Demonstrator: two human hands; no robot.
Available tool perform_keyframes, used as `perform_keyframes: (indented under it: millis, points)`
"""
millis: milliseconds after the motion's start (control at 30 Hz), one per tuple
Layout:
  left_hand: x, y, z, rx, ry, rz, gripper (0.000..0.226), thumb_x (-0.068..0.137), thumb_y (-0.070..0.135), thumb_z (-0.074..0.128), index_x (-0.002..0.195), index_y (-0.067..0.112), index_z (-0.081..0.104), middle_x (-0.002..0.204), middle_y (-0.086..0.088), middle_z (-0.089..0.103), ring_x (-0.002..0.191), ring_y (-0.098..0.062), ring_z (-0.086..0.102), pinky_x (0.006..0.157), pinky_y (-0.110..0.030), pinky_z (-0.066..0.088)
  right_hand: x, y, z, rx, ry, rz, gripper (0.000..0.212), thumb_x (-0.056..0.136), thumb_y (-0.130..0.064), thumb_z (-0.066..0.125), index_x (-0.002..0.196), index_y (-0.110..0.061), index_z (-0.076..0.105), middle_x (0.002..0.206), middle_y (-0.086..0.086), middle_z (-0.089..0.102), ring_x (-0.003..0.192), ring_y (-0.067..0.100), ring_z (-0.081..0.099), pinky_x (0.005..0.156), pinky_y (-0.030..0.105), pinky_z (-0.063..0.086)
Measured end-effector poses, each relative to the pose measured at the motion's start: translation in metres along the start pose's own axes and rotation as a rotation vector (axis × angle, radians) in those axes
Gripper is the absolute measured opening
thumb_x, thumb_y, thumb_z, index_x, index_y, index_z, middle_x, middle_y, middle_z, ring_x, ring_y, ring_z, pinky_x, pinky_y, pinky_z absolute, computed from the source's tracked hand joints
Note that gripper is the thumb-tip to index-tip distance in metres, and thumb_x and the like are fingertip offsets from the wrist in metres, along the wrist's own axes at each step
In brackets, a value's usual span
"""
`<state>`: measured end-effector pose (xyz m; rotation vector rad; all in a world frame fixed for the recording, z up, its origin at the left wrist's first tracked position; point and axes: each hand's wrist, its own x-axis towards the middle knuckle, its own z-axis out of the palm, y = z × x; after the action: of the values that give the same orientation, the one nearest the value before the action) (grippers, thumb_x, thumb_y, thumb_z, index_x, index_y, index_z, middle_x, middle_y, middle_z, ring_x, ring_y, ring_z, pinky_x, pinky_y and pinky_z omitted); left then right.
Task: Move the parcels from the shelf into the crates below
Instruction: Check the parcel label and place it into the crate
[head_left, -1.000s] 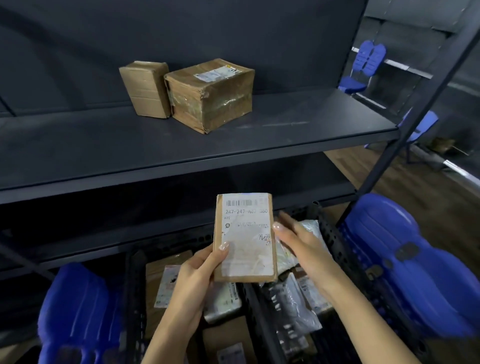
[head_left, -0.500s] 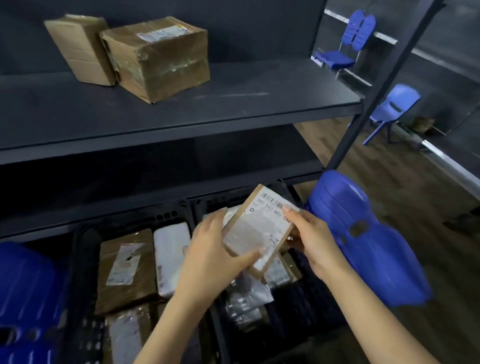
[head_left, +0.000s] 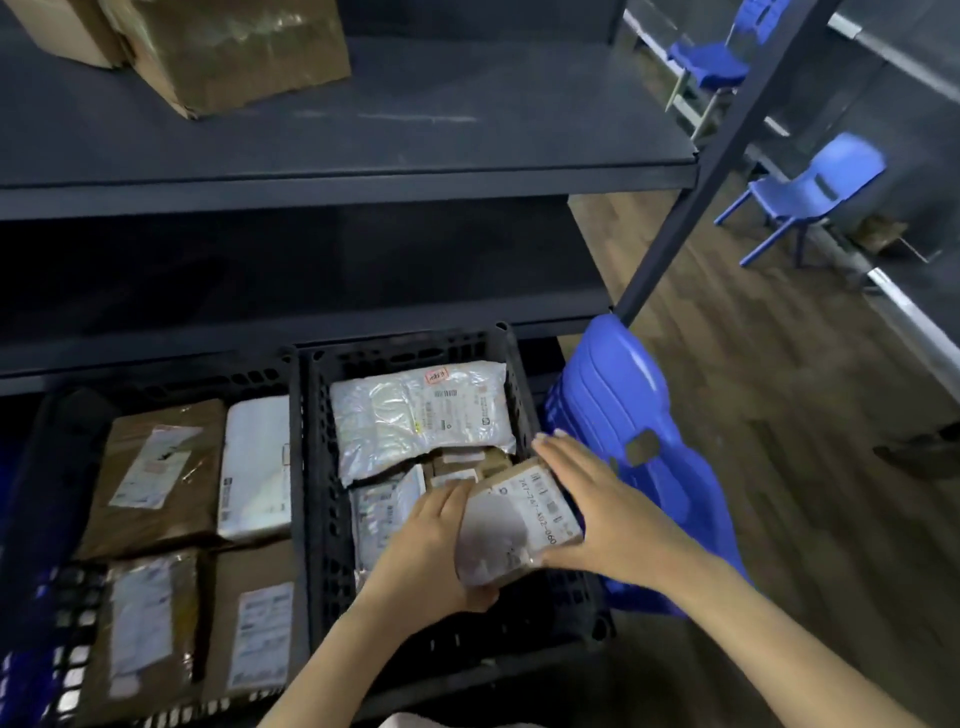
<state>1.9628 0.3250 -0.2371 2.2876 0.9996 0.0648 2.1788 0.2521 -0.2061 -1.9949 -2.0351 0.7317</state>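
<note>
Box (head_left: 519, 519) is being clasped between left hand (head_left: 426, 561) and right hand (head_left: 613, 514), seemingly for laying flat into the right crate (head_left: 410, 353) below.

Black perforated crates (head_left: 405, 353) hold brown and white parcels (head_left: 421, 415); blue chairs (head_left: 821, 182) stand on brown floor (head_left: 779, 389).

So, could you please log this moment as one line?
held: small brown cardboard parcel | by: left hand, right hand | over: right black plastic crate | on grey metal shelf: two brown cardboard boxes
</note>
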Motion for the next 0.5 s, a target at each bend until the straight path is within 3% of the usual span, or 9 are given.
perform_keyframes:
  millis: [67,133,233,300,500]
  points:
    - [-0.001,-0.005,0.011,0.002,-0.037,0.0,0.118,0.055,0.053,0.081,0.149,0.016,0.02,0.15,0.004,0.028,0.138,-0.013,0.026,0.109,-0.024,0.029,0.005,0.006,0.008,-0.189,-0.154,-0.133,0.118,0.065,-0.073,0.062,0.151,-0.03,-0.006,0.149,-0.029,-0.021,0.133,-0.014,-0.029,0.108,0.014,-0.005]
    - [-0.001,-0.011,0.019,0.003,-0.055,-0.002,0.119,0.054,0.052,0.083,0.149,0.017,0.019,0.151,0.005,0.028,0.139,-0.013,0.024,0.11,-0.024,0.028,0.009,0.01,0.018,-0.27,-0.232,-0.184,0.116,0.07,-0.064,0.068,0.152,-0.023,-0.003,0.156,-0.018,-0.012,0.139,-0.005,-0.023,0.105,0.015,-0.011]
    - [-0.004,-0.02,0.027,0.015,-0.09,-0.016,0.12,0.056,0.052,0.082,0.15,0.017,0.015,0.151,0.007,0.023,0.14,-0.011,0.019,0.11,-0.023,0.026,0.017,0.01,0.033,-0.285,-0.253,-0.187,0.111,0.073,-0.051,0.073,0.152,-0.019,0.002,0.159,-0.006,0.003,0.145,0.009,0.003,0.111,0.023,0.013]
    - [-0.006,-0.026,0.034,0.042,-0.1,-0.04,0.12,0.058,0.054,0.08,0.15,0.018,0.012,0.152,0.008,0.021,0.14,-0.011,0.017,0.108,-0.027,0.034,0.02,0.011,0.044,-0.267,-0.249,-0.177,0.11,0.072,-0.046,0.075,0.152,-0.017,0.005,0.156,-0.005,0.009,0.143,0.012,0.012,0.108,0.026,0.031]
    - [-0.007,-0.031,0.072,0.231,-0.178,-0.097,0.115,0.065,0.052,0.076,0.151,0.014,0.01,0.15,0.004,0.018,0.14,-0.016,0.017,0.106,-0.029,0.041,0.021,0.02,0.088,-0.233,-0.328,-0.089,0.109,0.067,-0.034,0.08,0.15,-0.015,0.011,0.153,-0.003,0.014,0.14,0.017,0.019,0.103,0.034,0.042]
